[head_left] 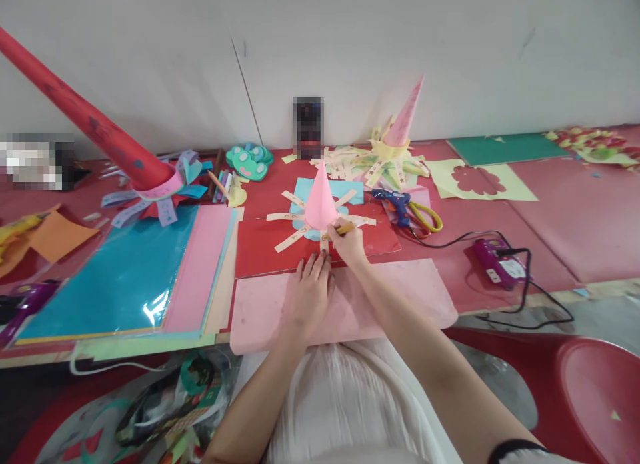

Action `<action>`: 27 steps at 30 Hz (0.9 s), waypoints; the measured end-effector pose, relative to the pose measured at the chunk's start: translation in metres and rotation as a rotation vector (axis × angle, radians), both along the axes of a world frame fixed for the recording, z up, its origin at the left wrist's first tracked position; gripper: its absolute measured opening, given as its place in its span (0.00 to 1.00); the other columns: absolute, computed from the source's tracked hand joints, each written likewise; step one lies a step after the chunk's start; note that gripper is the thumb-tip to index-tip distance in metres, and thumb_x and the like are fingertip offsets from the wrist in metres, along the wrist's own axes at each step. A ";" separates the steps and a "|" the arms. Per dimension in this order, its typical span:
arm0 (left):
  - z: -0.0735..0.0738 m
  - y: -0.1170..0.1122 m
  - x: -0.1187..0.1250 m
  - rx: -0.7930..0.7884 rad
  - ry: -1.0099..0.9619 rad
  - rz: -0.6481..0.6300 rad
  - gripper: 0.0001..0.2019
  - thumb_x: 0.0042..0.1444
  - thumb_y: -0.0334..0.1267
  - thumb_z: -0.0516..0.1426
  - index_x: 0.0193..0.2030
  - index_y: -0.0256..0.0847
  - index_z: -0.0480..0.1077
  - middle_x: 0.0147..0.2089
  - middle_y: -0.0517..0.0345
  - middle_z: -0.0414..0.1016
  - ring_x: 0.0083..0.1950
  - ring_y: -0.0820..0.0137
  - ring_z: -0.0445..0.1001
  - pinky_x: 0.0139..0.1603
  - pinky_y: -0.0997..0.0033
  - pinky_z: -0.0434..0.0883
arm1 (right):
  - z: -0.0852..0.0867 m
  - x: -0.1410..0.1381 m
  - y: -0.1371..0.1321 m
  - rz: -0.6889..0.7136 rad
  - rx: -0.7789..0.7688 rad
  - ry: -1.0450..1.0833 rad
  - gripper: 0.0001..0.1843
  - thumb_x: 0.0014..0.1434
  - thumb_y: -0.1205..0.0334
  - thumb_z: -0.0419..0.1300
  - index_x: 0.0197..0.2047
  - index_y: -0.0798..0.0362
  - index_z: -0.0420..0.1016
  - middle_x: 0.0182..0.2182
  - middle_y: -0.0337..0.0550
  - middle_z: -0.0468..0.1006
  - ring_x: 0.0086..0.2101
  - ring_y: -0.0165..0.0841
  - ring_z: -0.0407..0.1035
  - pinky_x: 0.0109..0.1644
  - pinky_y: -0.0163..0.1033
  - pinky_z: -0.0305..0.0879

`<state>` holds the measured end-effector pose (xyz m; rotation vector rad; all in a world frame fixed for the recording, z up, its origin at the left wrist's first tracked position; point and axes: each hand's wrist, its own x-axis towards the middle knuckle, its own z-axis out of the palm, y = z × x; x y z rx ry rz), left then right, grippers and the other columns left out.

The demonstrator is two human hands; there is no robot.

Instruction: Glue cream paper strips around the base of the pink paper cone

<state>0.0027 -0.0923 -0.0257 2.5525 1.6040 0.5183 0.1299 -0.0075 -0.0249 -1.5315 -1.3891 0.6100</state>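
A small pink paper cone [320, 201] stands on a blue paper disc with cream paper strips [293, 239] spreading out from its base, all on a red sheet [260, 247]. My right hand [349, 244] is closed around a yellow pen [345, 229] whose tip rests on the near strip just in front of the cone. My left hand [310, 292] lies flat, fingers stretched out, on a pink sheet [400, 294], its fingertips touching the end of that strip.
A stack of blue, pink and cream sheets [150, 271] lies to the left. A blue glue gun [395, 203] and yellow-handled scissors [427, 217] lie right of the cone; a purple device [497, 261] with black cable lies further right. A taller pink cone [403, 127] and a long red cone [90, 121] stand behind.
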 end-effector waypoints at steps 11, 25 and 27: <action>0.001 -0.001 -0.001 -0.004 -0.024 0.010 0.19 0.64 0.33 0.48 0.60 0.35 0.62 0.64 0.44 0.64 0.65 0.60 0.62 0.65 0.53 0.60 | 0.004 0.001 -0.003 -0.034 0.041 0.052 0.20 0.55 0.49 0.52 0.19 0.49 0.51 0.14 0.31 0.56 0.19 0.26 0.53 0.26 0.33 0.53; 0.003 -0.001 0.000 0.025 -0.017 0.020 0.13 0.62 0.32 0.49 0.52 0.37 0.66 0.57 0.45 0.70 0.60 0.58 0.68 0.62 0.52 0.62 | -0.003 -0.001 -0.001 0.091 -0.032 -0.012 0.19 0.53 0.52 0.52 0.18 0.49 0.50 0.12 0.32 0.57 0.17 0.25 0.54 0.24 0.33 0.52; 0.004 -0.001 0.001 0.028 -0.009 0.010 0.12 0.62 0.32 0.49 0.51 0.37 0.66 0.57 0.45 0.70 0.60 0.58 0.68 0.62 0.52 0.63 | -0.002 -0.001 -0.001 0.092 -0.038 -0.023 0.18 0.52 0.53 0.52 0.18 0.49 0.49 0.11 0.31 0.54 0.16 0.25 0.51 0.24 0.33 0.52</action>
